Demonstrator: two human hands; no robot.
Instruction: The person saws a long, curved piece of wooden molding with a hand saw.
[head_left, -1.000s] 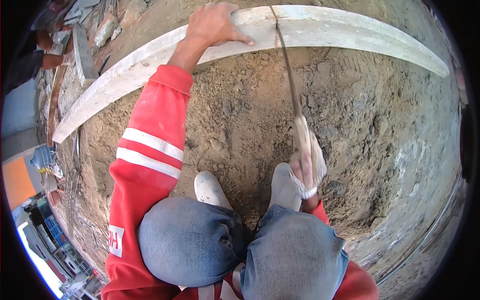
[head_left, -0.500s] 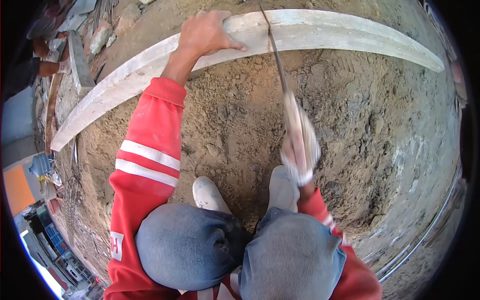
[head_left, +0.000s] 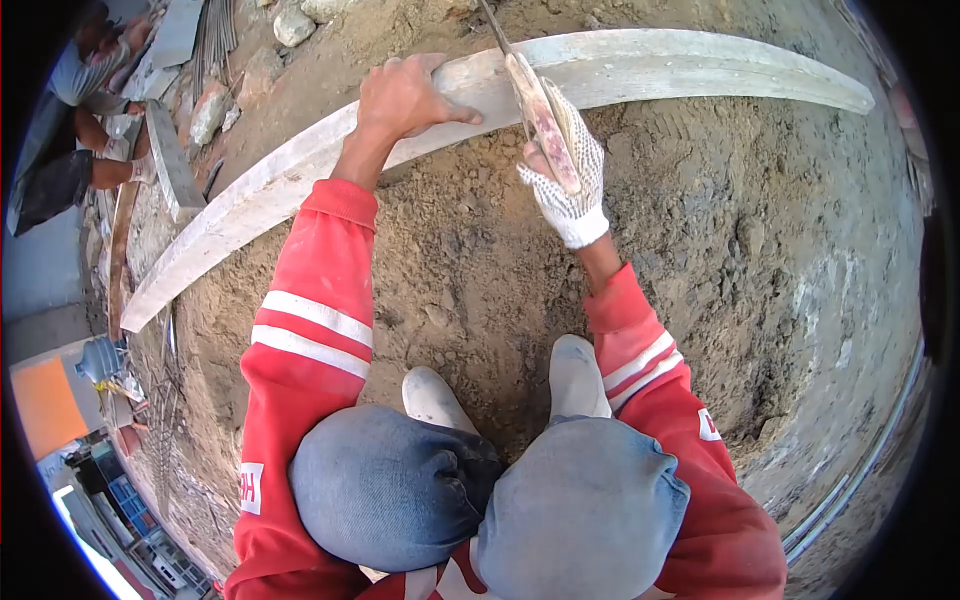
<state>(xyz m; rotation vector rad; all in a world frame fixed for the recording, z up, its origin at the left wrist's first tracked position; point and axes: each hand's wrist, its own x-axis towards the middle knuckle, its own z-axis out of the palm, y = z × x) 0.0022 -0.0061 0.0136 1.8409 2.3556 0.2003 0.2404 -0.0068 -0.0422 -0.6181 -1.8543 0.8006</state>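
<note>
One blue jug [head_left: 99,359] left of plank [head_left: 640,72]

"Any lettering out there?"
"Yes, there it is: a red H on the white patch [head_left: 251,488] of the left sleeve [head_left: 322,265], the mark beside it too unclear to call!"
"And the right sleeve [head_left: 622,305]?"
"Small white label [head_left: 708,425], red mark, unreadable!"

long pale beam [head_left: 690,66] lies crosswise; worn-handled saw [head_left: 546,120] slants over it.

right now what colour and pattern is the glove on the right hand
The glove is white with small darker dots, clearest in the head view.
</note>
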